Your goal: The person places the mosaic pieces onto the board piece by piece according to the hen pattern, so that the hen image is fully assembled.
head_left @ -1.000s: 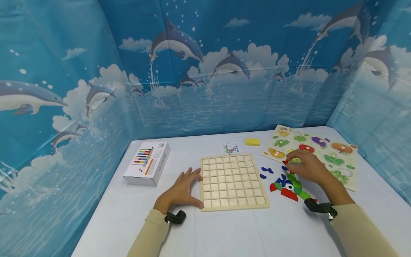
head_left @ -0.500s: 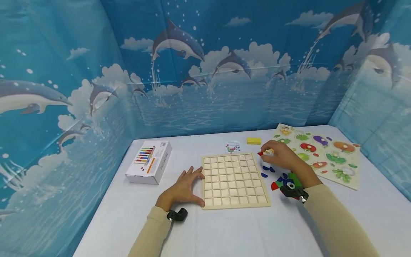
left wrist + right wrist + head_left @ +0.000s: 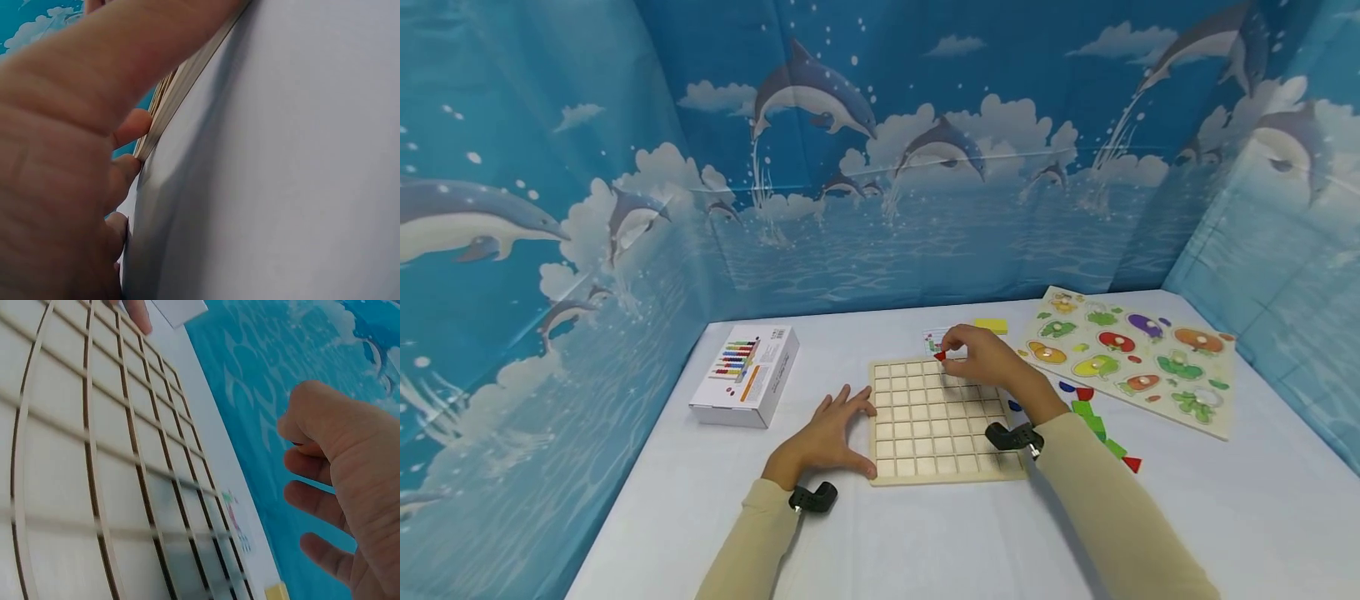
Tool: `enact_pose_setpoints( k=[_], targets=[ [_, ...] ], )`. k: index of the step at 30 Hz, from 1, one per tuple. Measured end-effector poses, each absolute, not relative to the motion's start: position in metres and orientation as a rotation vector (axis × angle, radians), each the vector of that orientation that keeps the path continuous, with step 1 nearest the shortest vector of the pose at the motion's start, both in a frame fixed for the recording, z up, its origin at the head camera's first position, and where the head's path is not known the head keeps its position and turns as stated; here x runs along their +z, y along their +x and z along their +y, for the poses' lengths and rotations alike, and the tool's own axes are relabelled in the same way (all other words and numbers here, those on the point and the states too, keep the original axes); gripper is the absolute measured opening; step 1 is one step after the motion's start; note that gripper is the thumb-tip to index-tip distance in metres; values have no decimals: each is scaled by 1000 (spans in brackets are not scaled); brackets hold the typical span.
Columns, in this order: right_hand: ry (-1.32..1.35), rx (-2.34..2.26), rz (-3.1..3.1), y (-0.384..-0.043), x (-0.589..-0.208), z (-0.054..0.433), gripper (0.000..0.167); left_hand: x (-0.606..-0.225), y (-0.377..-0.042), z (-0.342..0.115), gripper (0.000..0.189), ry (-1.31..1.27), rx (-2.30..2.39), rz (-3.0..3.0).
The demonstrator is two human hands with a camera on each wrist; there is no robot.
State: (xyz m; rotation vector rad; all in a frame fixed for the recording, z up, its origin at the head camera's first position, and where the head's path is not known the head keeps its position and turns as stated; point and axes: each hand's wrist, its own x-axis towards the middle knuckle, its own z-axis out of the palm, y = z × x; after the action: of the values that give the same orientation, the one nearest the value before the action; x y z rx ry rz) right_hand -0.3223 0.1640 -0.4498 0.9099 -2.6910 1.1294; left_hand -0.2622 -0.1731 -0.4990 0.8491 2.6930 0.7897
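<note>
A pale wooden grid board [image 3: 925, 481] lies flat on the table. My left hand [image 3: 827, 440] rests at its left edge, thumb near the front corner and fingers spread along the side. In the left wrist view several fingertips [image 3: 134, 128] touch the edge. Above the board's far edge, my right hand [image 3: 985, 360] pinches a small red piece [image 3: 940, 356] between thumb and fingers, apart from the grid. The right wrist view mostly hides the piece behind the thumb. A printed pattern card [image 3: 932, 342] lies just beyond the board, partly covered by the right hand.
Loose green pieces [image 3: 1093, 421], a red triangle [image 3: 1132, 463] and blue pieces [image 3: 1067, 387] lie right of the board. A vegetable puzzle board [image 3: 1150, 396] is at far right. A yellow block [image 3: 992, 326] sits behind; a white box [image 3: 745, 375] stands left.
My right hand has carried the red piece leftward from the loose pieces, past the yellow block, to above the board's far edge. The left hand stays at the board's left edge.
</note>
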Motion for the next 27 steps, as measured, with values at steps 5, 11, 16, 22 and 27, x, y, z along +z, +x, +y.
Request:
enact_pose_setpoints(
  k=[5, 11, 16, 22, 27],
  targets=[
    [970, 1135, -2704, -327, -452, 135, 18, -500, -263, -172, 90, 850, 790, 2704],
    [989, 1085, -2778, -329, -460, 105, 16, -500, -263, -173, 90, 845, 785, 2706],
    [1034, 1022, -2804, -325, -467, 83, 15, -501, -263, -175, 89, 857, 803, 2703],
    [999, 976, -2912, -320, -475, 71, 13, -502, -263, -175, 88, 867, 822, 2695],
    [961, 914, -2937, -319, -482, 68, 11, -502, -264, -175, 89, 868, 793, 2705]
  ],
)
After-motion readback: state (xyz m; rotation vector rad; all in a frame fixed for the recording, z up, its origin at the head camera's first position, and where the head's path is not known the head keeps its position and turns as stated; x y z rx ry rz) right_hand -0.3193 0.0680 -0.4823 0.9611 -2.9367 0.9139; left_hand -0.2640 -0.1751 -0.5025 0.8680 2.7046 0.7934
